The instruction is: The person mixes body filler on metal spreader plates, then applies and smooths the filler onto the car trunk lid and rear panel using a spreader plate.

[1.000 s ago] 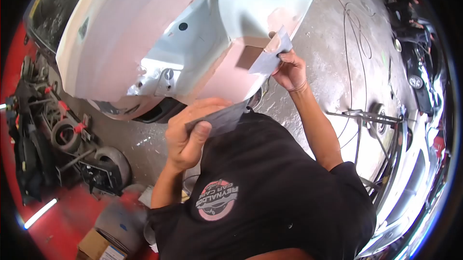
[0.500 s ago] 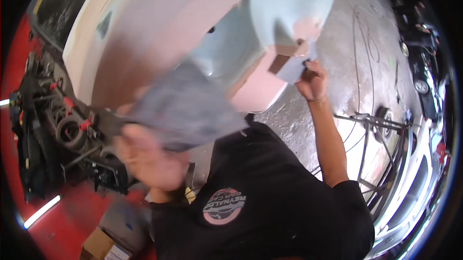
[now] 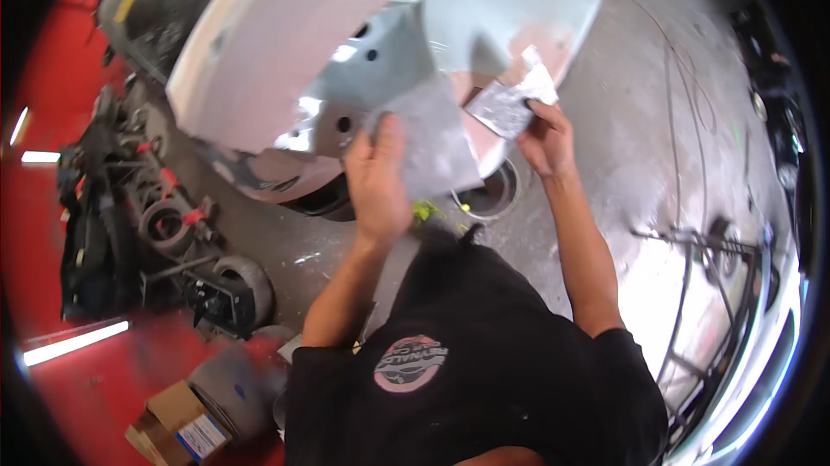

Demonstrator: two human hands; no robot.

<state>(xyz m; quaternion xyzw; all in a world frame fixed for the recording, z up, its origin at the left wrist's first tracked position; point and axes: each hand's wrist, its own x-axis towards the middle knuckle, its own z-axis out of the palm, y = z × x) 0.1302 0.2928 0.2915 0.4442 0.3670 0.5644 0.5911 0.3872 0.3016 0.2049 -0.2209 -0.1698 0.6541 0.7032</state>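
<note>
My left hand (image 3: 379,185) grips the edge of a grey sheet of sandpaper (image 3: 437,142), its thumb on the near face. My right hand (image 3: 549,139) pinches a smaller, creased piece of sandpaper (image 3: 510,103) that shines in the light. Both pieces are held in front of a curved car body panel (image 3: 294,25), pale pink on its outer face. The panel's light blue-grey part (image 3: 493,8) has several round holes and a pinkish patch by the right hand. Whether either piece touches the panel I cannot tell.
A bucket (image 3: 488,189) stands on the concrete floor below the panel. At left are car parts and a small wheel (image 3: 164,224), with a cardboard box (image 3: 177,418) lower down. A metal stand (image 3: 718,250) is at right, and hoses (image 3: 674,120) cross the floor.
My left hand has moved up and to the right with its sheet, bringing it near my right hand. The right hand's piece has turned and now catches the light. The view has shifted.
</note>
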